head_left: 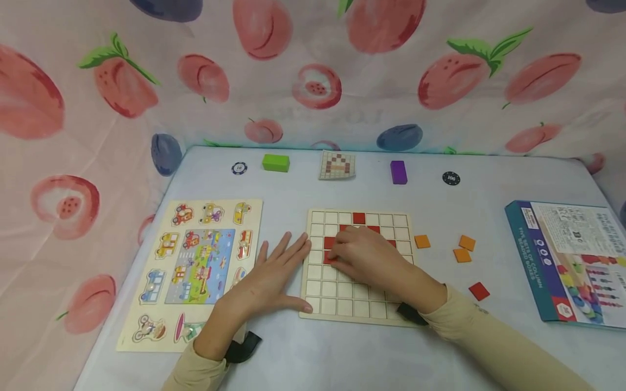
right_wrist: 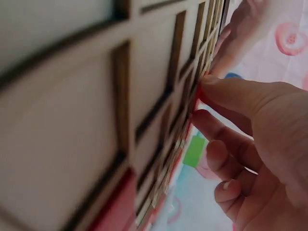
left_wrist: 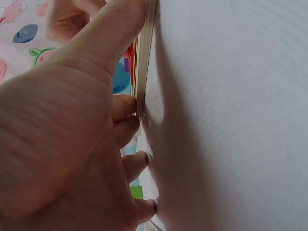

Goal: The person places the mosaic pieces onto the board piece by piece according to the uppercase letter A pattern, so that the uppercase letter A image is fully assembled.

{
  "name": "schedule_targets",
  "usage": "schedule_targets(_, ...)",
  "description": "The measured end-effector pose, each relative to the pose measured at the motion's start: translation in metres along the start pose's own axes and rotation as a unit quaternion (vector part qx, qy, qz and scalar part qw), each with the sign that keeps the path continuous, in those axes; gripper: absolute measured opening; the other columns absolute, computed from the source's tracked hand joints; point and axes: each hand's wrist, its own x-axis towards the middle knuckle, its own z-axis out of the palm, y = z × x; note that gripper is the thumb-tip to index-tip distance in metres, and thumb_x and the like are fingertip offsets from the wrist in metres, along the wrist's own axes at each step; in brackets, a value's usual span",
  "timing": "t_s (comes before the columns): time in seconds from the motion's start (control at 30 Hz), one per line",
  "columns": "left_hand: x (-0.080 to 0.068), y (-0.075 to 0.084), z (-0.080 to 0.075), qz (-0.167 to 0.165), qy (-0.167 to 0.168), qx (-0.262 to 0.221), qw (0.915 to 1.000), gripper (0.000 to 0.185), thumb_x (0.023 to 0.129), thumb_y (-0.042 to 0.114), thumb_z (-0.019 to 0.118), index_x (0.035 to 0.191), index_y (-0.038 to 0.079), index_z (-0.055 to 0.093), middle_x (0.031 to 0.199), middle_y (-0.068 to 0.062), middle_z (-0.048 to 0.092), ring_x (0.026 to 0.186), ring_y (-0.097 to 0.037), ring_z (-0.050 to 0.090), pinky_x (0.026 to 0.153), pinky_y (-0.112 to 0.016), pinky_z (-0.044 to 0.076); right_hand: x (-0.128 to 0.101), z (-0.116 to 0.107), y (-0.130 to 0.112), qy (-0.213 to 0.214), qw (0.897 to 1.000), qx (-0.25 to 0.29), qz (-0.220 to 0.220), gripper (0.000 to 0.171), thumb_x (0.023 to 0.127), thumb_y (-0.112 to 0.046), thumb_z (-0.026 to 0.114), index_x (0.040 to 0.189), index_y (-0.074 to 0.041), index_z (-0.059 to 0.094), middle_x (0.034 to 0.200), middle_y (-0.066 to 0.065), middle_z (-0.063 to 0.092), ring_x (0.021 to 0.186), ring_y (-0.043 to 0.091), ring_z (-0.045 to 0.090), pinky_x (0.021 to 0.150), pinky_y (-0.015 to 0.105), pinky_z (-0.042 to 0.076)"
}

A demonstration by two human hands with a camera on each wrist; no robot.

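Note:
A wooden grid board (head_left: 337,307) lies in the middle of the table, with several red tiles (head_left: 359,218) set in its squares. My right hand (head_left: 369,258) reaches over the board. Its thumb and index finger pinch a red tile (right_wrist: 198,96) at the left part of the grid, while the other fingers curl loosely in the right wrist view. With fingers spread, my left hand (head_left: 264,282) rests along the board's left edge, thumb touching near the lower corner. The right hand covers some of the middle squares.
Orange tiles (head_left: 462,255) and a loose red tile (head_left: 479,291) lie right of the board. A vehicle puzzle (head_left: 127,331) is at left, a boxed set (head_left: 562,260) at right. Behind stand a pattern card (head_left: 337,165), green block (head_left: 276,163), purple block (head_left: 398,172) and two round chips (head_left: 451,178).

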Motion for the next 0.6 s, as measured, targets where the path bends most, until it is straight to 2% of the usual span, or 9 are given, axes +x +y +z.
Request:
schedule_targets(0.13,0.000,0.001,0.000,-0.005,-0.003,-0.003,1.0000,0.126,0.077,0.063,0.088,0.172,0.019,0.019,0.182,0.005,0.007,0.170,-0.031,-0.001,0.134,-0.069,0.000,-0.013,-0.005,0.004,-0.004,1.000,0.000,0.004,0.011,0.091,-0.023,0.085,0.101,-0.019,0.086,0.095,-0.004,0.076,0.088,0.016,0.066,0.081,0.033,0.059)
schedule_targets(0.3,0.002,0.002,0.001,-0.002,-0.007,-0.002,1.0000,0.126,0.077,0.062,0.088,0.172,0.018,0.018,0.182,0.004,0.006,0.170,-0.032,-0.001,0.133,-0.071,0.000,-0.057,-0.009,0.019,0.014,0.998,0.005,0.059,0.019,0.091,-0.023,0.084,0.110,-0.025,0.083,0.105,-0.006,0.075,0.099,0.016,0.068,0.087,0.038,0.059)
schedule_targets(0.47,0.002,0.002,-0.001,-0.004,-0.008,0.000,1.0000,0.127,0.076,0.062,0.089,0.172,0.018,0.019,0.182,0.004,0.006,0.170,-0.032,-0.002,0.133,-0.071,0.000,-0.111,-0.020,0.037,0.018,0.988,0.002,0.154,0.027,0.088,-0.025,0.087,0.115,-0.028,0.082,0.111,-0.005,0.075,0.106,0.020,0.068,0.091,0.046,0.061)
schedule_targets(0.6,0.002,0.001,-0.002,-0.001,-0.006,-0.005,1.0000,0.125,0.077,0.061,0.089,0.172,0.017,0.020,0.182,0.003,0.007,0.170,-0.034,-0.001,0.133,-0.072,0.001,-0.153,-0.028,0.048,-0.006,0.969,0.021,0.247,0.035,0.086,-0.028,0.089,0.121,-0.030,0.080,0.123,0.002,0.074,0.116,0.029,0.067,0.098,0.059,0.058)
